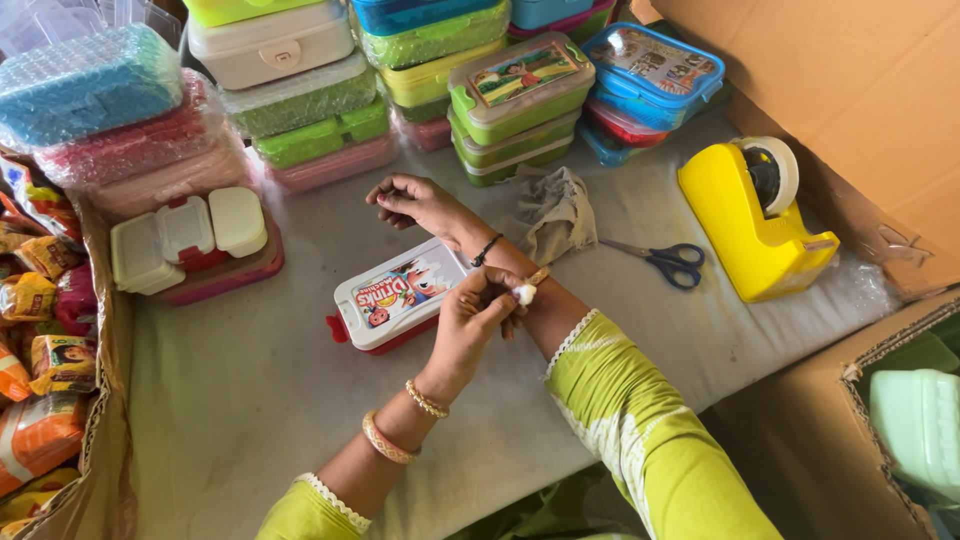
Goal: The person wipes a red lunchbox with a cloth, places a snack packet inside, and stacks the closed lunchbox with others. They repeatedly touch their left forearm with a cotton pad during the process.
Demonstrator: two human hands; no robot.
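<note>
Item: 1 flat lunch box (398, 294), white picture lid over a red base, laid on the grey table (250, 400) near its middle. The long axis is set diagonally, from lower left to upper right; the red latch end points lower left, the far end lies under the right wrist.

Right hand (412, 200): rested beyond the box's upper right end, fingers loosely curled, nothing held.

Left hand (478, 312): placed on the right forearm, over the box's right end; fingers are pinched narrowly at a bangle there.

Containers: stacked lunch boxes (510, 100) in green, blue, pink and yellow, several in bubble wrap, all lidded, contents unseen. 1 open pink box (190, 245) is filled with 3 small white tubs. A cardboard carton (40, 330) at left is packed with snack packets.

Also listed: yellow tape dispenser (752, 222), scissors (662, 258), grey cloth (556, 212).
</note>
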